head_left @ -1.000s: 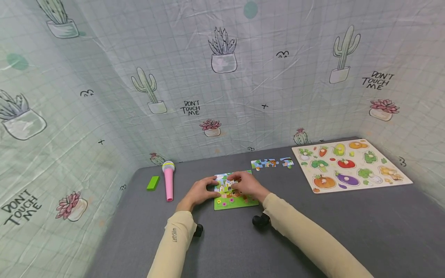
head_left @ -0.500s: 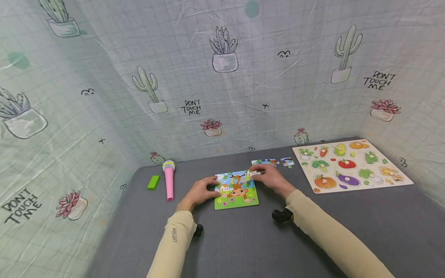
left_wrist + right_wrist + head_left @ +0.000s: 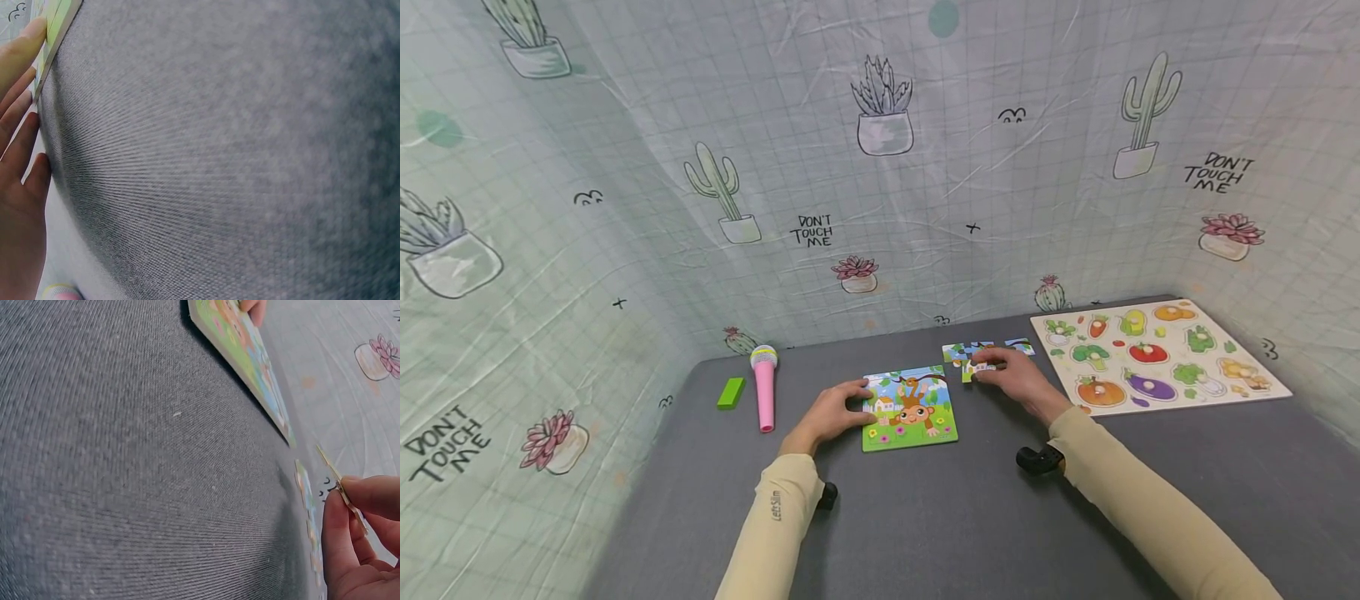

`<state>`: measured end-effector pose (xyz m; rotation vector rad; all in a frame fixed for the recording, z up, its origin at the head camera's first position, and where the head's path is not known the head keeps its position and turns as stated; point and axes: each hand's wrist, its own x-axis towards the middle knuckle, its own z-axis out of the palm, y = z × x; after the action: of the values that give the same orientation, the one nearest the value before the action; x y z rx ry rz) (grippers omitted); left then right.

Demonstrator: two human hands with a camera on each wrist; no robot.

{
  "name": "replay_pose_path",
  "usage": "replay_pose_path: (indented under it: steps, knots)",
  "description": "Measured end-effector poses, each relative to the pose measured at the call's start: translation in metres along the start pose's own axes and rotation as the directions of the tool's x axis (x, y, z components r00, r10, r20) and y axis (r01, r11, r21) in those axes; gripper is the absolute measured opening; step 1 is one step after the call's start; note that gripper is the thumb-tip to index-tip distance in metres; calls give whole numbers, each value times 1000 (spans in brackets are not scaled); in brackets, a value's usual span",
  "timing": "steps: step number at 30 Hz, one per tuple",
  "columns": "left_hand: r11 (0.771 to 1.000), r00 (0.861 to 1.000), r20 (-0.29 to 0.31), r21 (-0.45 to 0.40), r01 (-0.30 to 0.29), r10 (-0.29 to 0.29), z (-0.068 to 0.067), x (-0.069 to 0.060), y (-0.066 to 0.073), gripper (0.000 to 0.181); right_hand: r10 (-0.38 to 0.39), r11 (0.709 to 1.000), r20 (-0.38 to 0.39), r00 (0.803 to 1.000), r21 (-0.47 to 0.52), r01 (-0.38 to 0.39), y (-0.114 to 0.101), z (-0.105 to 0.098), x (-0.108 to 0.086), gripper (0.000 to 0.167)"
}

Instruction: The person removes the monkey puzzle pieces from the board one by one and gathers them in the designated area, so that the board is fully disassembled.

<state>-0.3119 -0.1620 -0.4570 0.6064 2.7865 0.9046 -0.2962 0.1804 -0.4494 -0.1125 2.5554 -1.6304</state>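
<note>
A monkey picture puzzle board [image 3: 916, 417] lies flat on the grey table in the head view. My left hand [image 3: 831, 414] rests at its left side with fingers fairly straight; in the left wrist view its thumb [image 3: 28, 40] touches the board's edge. To the right of the board, my right hand [image 3: 1017, 377] pinches a thin puzzle piece [image 3: 330, 464] between thumb and fingers, held above the table. Part of that piece is covered by the fingers. Just beyond the right hand lie several loose puzzle pieces [image 3: 953, 353], partly hidden by it.
At the right lies a large wooden vegetable board [image 3: 1112, 379]. On the left are a pink toy microphone [image 3: 764, 392] and a green block [image 3: 731, 393]. A printed cloth [image 3: 917, 250] hangs behind the table and along its sides.
My right hand has lifted the puzzle piece off the board and carried it right, toward the loose pieces, uncovering the monkey picture. The left hand has stayed at the board's left side.
</note>
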Motion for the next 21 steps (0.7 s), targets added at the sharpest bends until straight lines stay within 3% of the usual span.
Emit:
replay_pose_path:
  steps: [5, 11, 21]
  knots:
    - [1000, 1000, 6, 1, 1, -1, 0, 0, 0, 44, 12, 1000, -10, 1000, -12, -12, 2, 1, 2, 35]
    - [1000, 1000, 9, -4, 9, -8, -1, 0, 1, 44, 7, 999, 37, 999, -47, -5, 0, 4, 5, 34]
    - [1000, 1000, 21, -1, 17, -17, -2, 1, 2, 44, -57, 988, 59, 997, -142, 65, 0, 12, 14, 31]
